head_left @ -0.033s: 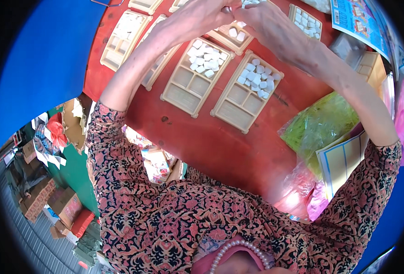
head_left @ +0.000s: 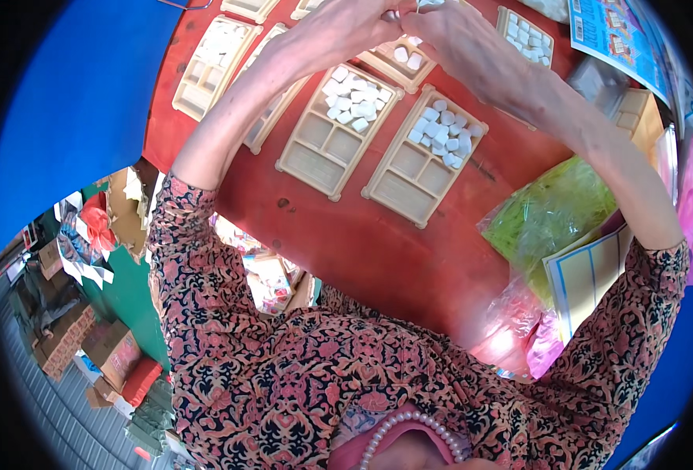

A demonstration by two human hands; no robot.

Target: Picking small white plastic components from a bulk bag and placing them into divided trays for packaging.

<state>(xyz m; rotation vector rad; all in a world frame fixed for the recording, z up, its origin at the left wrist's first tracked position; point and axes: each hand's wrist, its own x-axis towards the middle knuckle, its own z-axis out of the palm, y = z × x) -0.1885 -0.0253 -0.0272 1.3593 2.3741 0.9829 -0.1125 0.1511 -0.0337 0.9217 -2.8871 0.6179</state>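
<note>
Two bare hands meet at the far side, and hardly anything has shifted since the last frame: left hand (head_left: 376, 23) with fingers curled, right hand (head_left: 440, 27) bent in against it. Whether they grip anything, I cannot tell. So the work looks to be at the same point, by the far compartment tray (head_left: 411, 79), white cubes (head_left: 415, 60) in it. Now across: cardboard boxes (head_left: 115, 354), a blue sheet (head_left: 72, 102), cream trays (head_left: 311, 164) part-filled on the red tabletop (head_left: 339, 251), then a bulging green-filled clear bag (head_left: 554, 205).
</note>
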